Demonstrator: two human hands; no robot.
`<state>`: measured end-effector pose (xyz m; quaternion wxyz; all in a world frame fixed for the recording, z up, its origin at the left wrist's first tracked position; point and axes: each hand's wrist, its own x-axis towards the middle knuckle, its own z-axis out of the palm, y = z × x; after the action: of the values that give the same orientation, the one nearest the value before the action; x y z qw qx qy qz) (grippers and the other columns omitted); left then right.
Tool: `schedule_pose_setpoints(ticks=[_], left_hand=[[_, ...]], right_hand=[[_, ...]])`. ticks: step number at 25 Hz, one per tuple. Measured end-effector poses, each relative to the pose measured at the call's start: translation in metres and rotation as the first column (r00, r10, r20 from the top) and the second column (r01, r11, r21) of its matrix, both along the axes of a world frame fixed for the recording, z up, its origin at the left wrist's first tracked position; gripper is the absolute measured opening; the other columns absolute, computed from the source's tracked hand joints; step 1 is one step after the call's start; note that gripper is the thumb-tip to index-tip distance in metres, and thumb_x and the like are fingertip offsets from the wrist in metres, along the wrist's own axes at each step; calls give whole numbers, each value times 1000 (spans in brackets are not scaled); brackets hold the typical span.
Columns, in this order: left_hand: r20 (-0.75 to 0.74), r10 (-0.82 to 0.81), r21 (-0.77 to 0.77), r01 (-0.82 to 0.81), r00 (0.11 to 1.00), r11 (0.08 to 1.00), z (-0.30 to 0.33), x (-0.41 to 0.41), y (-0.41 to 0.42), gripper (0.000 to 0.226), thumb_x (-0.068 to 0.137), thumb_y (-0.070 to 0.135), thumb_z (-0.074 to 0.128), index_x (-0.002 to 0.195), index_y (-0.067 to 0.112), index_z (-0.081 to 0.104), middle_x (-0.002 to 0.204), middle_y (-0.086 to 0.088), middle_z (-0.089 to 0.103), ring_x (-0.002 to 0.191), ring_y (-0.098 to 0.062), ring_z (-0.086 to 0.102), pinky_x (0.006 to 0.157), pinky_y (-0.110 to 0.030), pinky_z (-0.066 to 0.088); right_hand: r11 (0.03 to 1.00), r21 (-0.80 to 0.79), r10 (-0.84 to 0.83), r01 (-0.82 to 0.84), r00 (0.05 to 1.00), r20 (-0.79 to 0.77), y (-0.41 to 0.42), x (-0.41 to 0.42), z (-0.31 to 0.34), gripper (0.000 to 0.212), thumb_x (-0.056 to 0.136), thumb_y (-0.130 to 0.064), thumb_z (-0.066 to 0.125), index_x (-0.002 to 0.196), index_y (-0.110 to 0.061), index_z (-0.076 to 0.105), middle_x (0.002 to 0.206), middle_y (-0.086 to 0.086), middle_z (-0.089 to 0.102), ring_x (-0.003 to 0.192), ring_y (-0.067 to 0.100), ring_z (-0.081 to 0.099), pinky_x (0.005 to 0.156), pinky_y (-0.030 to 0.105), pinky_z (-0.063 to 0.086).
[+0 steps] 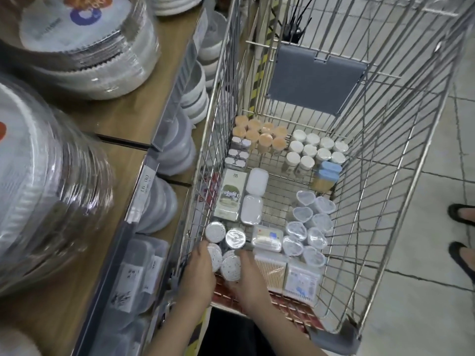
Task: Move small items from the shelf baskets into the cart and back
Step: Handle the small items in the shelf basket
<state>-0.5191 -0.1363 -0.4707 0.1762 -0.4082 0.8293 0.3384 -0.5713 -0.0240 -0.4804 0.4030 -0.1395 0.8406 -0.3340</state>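
My wire cart (365, 160) stands beside the shelf, with small items lined up on its floor. In its near left corner are several round white-lidded tubs (215, 232). My left hand (198, 271) curls round one tub (216, 256) from the left. Next to it my right hand (248, 278) grips another tub (230, 267) from the right. Farther in stand orange-lidded jars (259, 136), white-lidded jars (312, 150), clear heart-shaped tubs (308, 227) and cotton swab packs (273, 271).
The wooden shelf (120, 119) on the left carries wrapped stacks of disposable plates (84, 47), with bowls and lidded boxes (144, 268) on the level below. Another person's feet (462, 214) stand on the tiled floor right of the cart.
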Motion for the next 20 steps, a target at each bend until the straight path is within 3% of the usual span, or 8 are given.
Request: schedule_pose_setpoints(ticks=[4, 11, 16, 20], left_hand=[[107, -77, 9, 77, 991, 997, -5, -4, -4, 42, 82, -1, 55, 121, 10, 44, 122, -8, 49, 111, -24, 51, 92, -30, 41], [90, -46, -14, 48, 995, 999, -5, -5, -4, 33, 88, 3, 48, 120, 11, 48, 121, -7, 50, 108, -22, 52, 92, -32, 44], [105, -109, -122, 122, 988, 985, -3, 1, 0, 55, 89, -1, 48, 141, 8, 30, 138, -6, 38, 123, -20, 45, 100, -28, 40], [89, -174, -170, 187, 981, 968, 4, 9, 4, 51, 90, 0, 45, 139, 10, 36, 139, -4, 37, 123, -19, 44, 97, -32, 45]], right_hand=[[999, 47, 4, -9, 994, 105, 1, -1, -3, 64, 80, -19, 69, 137, -15, 41, 133, 3, 48, 119, 17, 48, 88, 15, 33], [991, 96, -111, 94, 974, 196, 1, -3, -13, 58, 87, -20, 66, 139, -11, 44, 137, 5, 51, 125, 19, 48, 105, 27, 36], [984, 77, -170, 159, 969, 179, -3, -2, -14, 53, 92, -27, 59, 140, -14, 43, 136, 1, 52, 126, 19, 48, 106, 31, 37], [982, 93, -177, 163, 969, 173, -4, -3, -15, 51, 95, -27, 55, 141, -14, 39, 135, 2, 52, 123, 18, 48, 101, 28, 36]])
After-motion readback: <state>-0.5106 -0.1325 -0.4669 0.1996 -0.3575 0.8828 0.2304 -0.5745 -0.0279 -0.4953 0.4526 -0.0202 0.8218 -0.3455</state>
